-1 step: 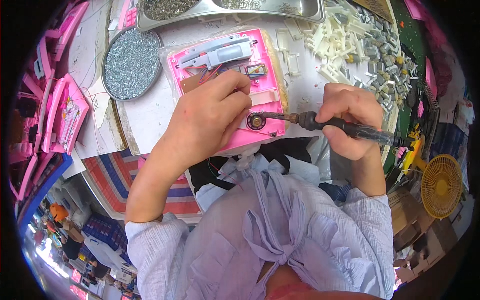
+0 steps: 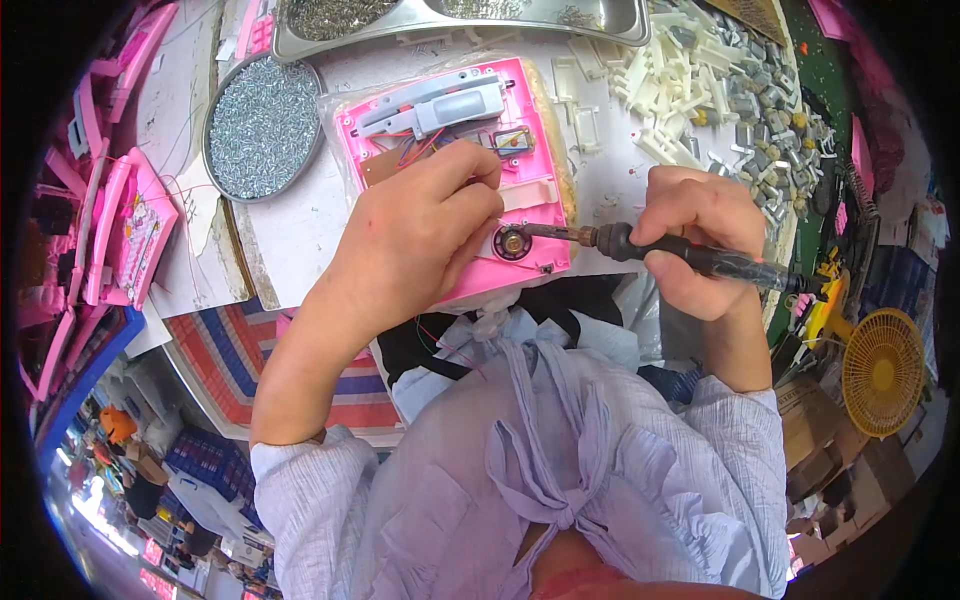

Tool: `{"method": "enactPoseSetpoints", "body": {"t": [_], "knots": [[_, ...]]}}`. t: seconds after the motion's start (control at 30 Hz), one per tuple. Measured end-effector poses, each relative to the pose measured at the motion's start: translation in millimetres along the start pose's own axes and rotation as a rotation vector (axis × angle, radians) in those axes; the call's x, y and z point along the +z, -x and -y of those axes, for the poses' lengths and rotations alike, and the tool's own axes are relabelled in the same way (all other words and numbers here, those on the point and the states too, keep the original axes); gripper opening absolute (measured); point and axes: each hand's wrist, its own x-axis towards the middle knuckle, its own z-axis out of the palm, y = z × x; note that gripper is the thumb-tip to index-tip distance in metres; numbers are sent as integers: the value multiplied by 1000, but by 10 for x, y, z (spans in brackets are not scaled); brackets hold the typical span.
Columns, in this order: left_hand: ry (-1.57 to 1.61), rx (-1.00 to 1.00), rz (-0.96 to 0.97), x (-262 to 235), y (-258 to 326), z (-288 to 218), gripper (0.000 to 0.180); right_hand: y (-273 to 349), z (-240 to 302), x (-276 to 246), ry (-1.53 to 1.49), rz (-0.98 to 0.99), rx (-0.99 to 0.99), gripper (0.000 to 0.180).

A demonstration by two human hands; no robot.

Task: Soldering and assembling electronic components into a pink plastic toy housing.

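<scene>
**Right hand (image 2: 700,235) brings the soldering iron (image 2: 615,240) to the speaker's rim**

Wrapped around the dark handle, the right hand grasps what looks like a soldering iron, its thumb beneath and its fingers curled over the top. The metal end points left and stops at the upper right edge of the round black speaker (image 2: 513,243); whether it actually touches is too fine to tell. That speaker sits in the lower right part of the pink housing (image 2: 470,280), which lies at a slant on the table, near the person's body.

Left fingers bend inward just beside the speaker, the left hand (image 2: 420,225) lying over the housing; its fingertips are hidden, so I cannot tell whether they pinch a wire.

Good work here probably calls for a light, still wrist and a brief touch on the terminal only. Lingering heat could mark the pink plastic, and the left fingertips are best kept clear of the hot metal.
</scene>
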Motion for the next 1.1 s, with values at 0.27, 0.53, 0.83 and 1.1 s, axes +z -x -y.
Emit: {"method": "enactPoseSetpoints", "body": {"t": [0.27,0.53,0.83,1.1], "knots": [[-9,12,22,-16,-8,10,14,-10,20,-16,20,92,31,22],[-34,10,76,-49,-6,16,24,6,42,-82,19,54,19,21],[89,-18,60,-51,19,37,26,166,108,-225,-12,-96,18,23],[75,-62,-40,31,5,27,27,170,110,-229,-53,-137,18,24]]}}
